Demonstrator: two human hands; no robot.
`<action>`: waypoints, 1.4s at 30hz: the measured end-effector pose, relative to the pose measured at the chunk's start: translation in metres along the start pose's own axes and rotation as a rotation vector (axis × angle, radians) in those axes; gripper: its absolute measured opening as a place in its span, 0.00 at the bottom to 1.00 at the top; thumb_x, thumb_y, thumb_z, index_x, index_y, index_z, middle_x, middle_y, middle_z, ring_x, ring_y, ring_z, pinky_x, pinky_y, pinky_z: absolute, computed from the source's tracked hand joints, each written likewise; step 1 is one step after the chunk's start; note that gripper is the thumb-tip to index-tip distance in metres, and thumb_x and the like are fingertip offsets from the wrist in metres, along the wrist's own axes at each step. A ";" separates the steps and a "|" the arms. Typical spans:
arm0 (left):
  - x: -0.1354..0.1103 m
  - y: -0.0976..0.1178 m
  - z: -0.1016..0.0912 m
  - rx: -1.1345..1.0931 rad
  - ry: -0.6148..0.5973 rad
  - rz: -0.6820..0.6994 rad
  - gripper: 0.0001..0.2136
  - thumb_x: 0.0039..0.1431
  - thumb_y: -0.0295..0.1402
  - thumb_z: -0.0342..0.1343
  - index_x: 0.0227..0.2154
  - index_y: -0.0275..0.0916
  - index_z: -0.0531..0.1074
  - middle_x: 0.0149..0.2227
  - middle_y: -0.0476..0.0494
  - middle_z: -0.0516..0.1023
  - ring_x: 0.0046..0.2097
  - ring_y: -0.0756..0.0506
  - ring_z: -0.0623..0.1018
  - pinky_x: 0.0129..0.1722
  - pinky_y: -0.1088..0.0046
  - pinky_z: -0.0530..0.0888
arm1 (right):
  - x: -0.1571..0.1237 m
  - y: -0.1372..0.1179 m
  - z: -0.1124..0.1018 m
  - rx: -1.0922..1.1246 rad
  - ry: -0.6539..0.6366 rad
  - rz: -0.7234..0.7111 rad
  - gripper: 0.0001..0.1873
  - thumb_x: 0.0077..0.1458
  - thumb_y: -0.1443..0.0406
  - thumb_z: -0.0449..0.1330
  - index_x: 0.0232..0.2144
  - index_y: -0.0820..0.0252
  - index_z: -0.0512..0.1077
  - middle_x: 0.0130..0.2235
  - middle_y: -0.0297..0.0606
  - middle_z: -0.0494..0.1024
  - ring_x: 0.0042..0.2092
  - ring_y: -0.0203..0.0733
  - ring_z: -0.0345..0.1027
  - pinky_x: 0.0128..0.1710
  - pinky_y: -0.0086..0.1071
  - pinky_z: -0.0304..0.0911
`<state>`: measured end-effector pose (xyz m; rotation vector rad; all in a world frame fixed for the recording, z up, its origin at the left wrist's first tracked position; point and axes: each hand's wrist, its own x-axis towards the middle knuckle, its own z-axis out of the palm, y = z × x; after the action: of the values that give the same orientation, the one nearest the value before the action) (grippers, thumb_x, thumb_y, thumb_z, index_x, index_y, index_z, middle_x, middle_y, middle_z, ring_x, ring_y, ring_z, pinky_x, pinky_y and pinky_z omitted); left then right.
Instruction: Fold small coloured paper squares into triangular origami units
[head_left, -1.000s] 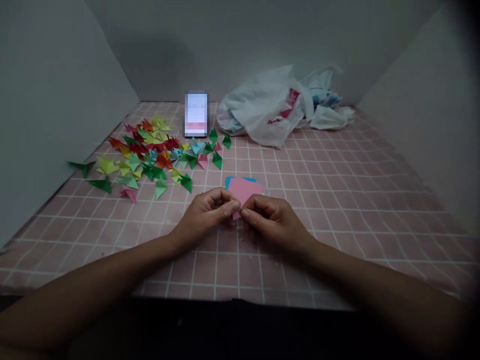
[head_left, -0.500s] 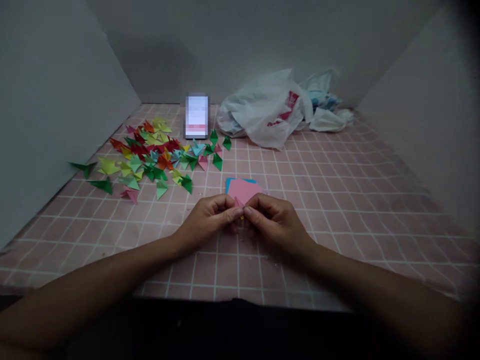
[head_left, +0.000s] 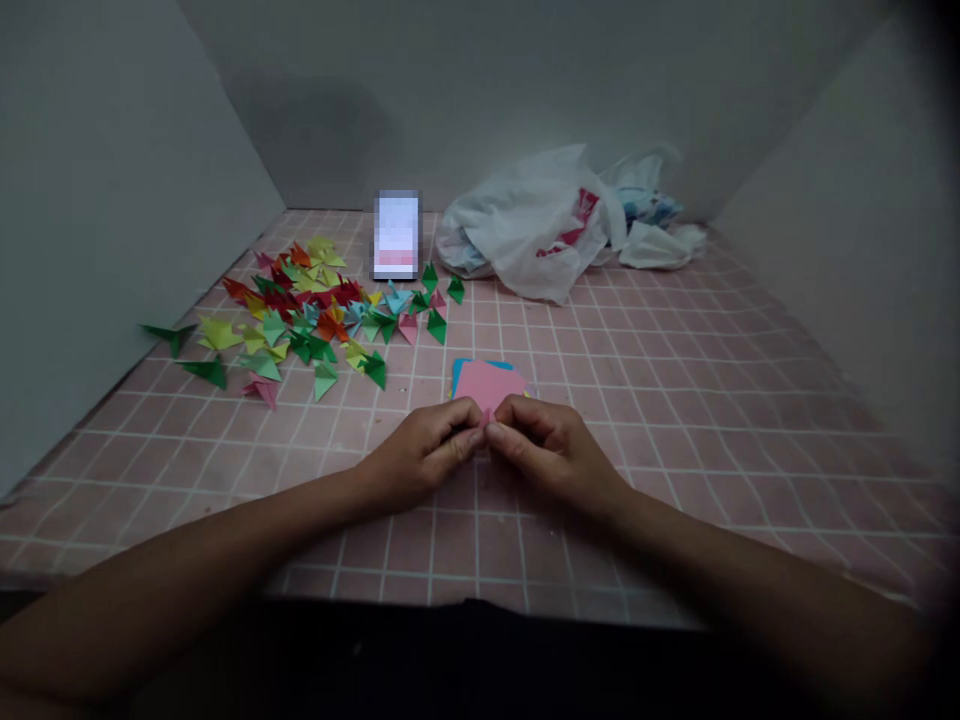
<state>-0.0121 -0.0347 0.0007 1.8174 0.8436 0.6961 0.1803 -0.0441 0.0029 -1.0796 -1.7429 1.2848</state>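
Between my fingertips is a small folded piece of pink paper (head_left: 487, 416), mostly hidden by the fingers. My left hand (head_left: 427, 450) pinches it from the left with thumb and forefinger. From the other side my right hand (head_left: 561, 452) grips it the same way, and the two hands nearly touch. Just beyond them lies a stack of coloured paper sheets (head_left: 489, 380), pink on top with blue and a little yellow showing at the edges. Many small folded paper cranes (head_left: 304, 345) in green, red, yellow, orange, blue and pink are spread over the table to the left.
A lit phone (head_left: 396, 237), its screen blurred, stands upright toward the back. To its right sits a crumpled white plastic bag (head_left: 525, 225), with a smaller blue-and-white packet (head_left: 649, 208) beside it. Pale walls (head_left: 82, 230) enclose the pink checked tablecloth (head_left: 675, 400) on three sides.
Both hands stay pinched together, with the fingertips slightly shifted. Less of the pink folded paper shows above them now. The whole view has shifted very slightly.
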 end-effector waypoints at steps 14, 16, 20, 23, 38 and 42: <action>-0.002 0.001 -0.002 -0.277 -0.151 -0.167 0.12 0.61 0.38 0.55 0.25 0.38 0.66 0.24 0.53 0.64 0.26 0.52 0.64 0.27 0.75 0.61 | -0.002 -0.001 0.002 -0.207 -0.003 -0.123 0.20 0.63 0.59 0.54 0.20 0.58 0.62 0.19 0.29 0.63 0.21 0.31 0.55 0.22 0.27 0.50; -0.001 0.002 -0.003 -0.220 -0.159 -0.138 0.10 0.59 0.36 0.56 0.25 0.37 0.68 0.24 0.52 0.66 0.28 0.52 0.65 0.29 0.75 0.63 | -0.001 -0.001 0.002 -0.182 -0.029 -0.104 0.18 0.62 0.59 0.56 0.21 0.59 0.64 0.20 0.30 0.65 0.23 0.31 0.57 0.22 0.27 0.52; 0.000 0.009 -0.003 -0.238 -0.196 -0.164 0.08 0.58 0.35 0.57 0.26 0.37 0.70 0.24 0.53 0.67 0.27 0.53 0.66 0.29 0.76 0.64 | -0.004 -0.003 0.002 -0.174 -0.068 -0.116 0.19 0.64 0.61 0.54 0.21 0.60 0.66 0.21 0.31 0.67 0.23 0.32 0.59 0.24 0.28 0.53; -0.002 0.011 0.000 -0.357 -0.184 -0.243 0.12 0.59 0.37 0.58 0.24 0.37 0.66 0.20 0.56 0.64 0.22 0.55 0.64 0.23 0.79 0.62 | -0.005 -0.003 0.004 -0.047 -0.052 -0.084 0.21 0.66 0.59 0.50 0.22 0.60 0.66 0.21 0.30 0.65 0.23 0.31 0.57 0.24 0.28 0.53; -0.003 0.007 -0.002 -0.035 0.141 -0.081 0.14 0.64 0.37 0.52 0.23 0.38 0.64 0.20 0.54 0.65 0.24 0.53 0.65 0.25 0.77 0.63 | -0.001 0.001 0.004 0.105 -0.045 0.008 0.12 0.62 0.63 0.56 0.26 0.57 0.61 0.21 0.27 0.66 0.23 0.32 0.59 0.24 0.28 0.55; -0.001 0.001 0.002 -0.006 0.158 -0.075 0.12 0.66 0.37 0.52 0.27 0.38 0.67 0.23 0.53 0.67 0.26 0.52 0.67 0.27 0.76 0.65 | 0.000 0.000 0.004 -0.115 0.064 -0.079 0.12 0.61 0.66 0.55 0.25 0.58 0.62 0.23 0.29 0.66 0.26 0.32 0.58 0.27 0.29 0.54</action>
<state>-0.0111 -0.0371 0.0009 1.7332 1.0073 0.8013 0.1768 -0.0451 0.0017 -1.0927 -1.8108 1.1026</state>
